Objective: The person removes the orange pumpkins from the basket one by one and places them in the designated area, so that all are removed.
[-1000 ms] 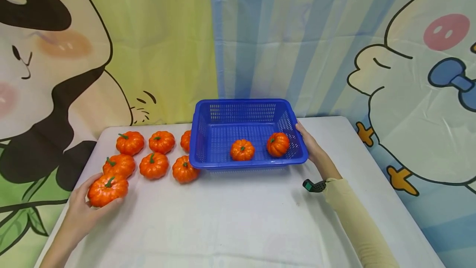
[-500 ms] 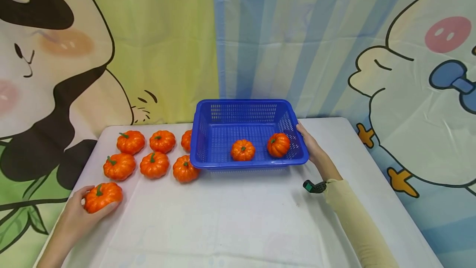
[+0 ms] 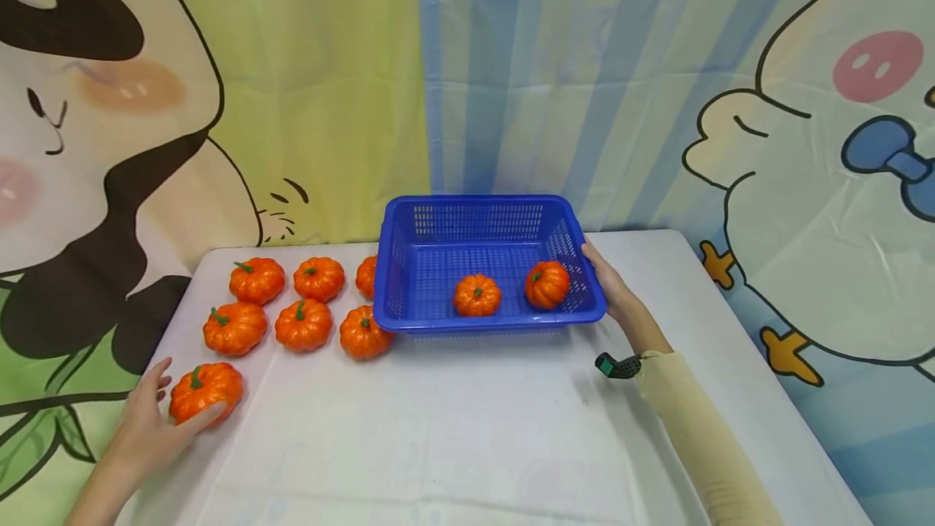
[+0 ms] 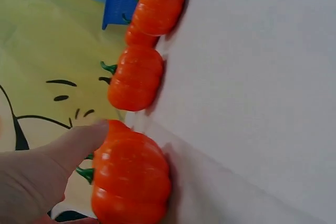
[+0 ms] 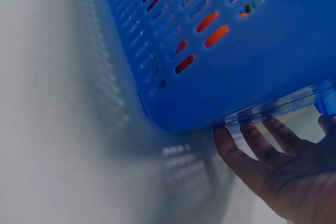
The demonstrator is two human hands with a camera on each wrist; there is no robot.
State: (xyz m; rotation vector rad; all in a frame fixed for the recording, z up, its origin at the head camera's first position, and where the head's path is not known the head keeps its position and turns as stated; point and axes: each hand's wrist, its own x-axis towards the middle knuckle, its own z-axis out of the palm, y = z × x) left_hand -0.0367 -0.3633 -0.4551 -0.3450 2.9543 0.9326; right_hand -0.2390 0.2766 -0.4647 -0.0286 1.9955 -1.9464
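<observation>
My left hand [image 3: 149, 420] is spread around an orange toy pumpkin [image 3: 207, 393] at the table's front left, fingers loosened from it. In the left wrist view, the thumb [image 4: 79, 142] lies over the near pumpkin [image 4: 134, 179], whose green stem points left. My right hand [image 3: 612, 289] touches the right side of a blue plastic basket [image 3: 473, 323]. In the right wrist view, the fingers [image 5: 244, 158] reach forward with their tips against the basket wall [image 5: 252, 72]. Inside the basket sit two pumpkins, one at the middle front [image 3: 477, 295], one at the right [image 3: 547, 285].
Several more pumpkins [image 3: 303, 325] stand in two rows left of the basket; one at the back [image 3: 366, 276] is partly hidden by it. A white cloth covers the table [image 3: 467, 428]. Cartoon curtains [image 3: 329, 88] hang behind. A black-green device [image 3: 617, 366] is on the right wrist.
My left hand has brought its pumpkin toward the front left, away from the row, set it on the table and loosened its fingers. The right hand and basket have stayed in place.
</observation>
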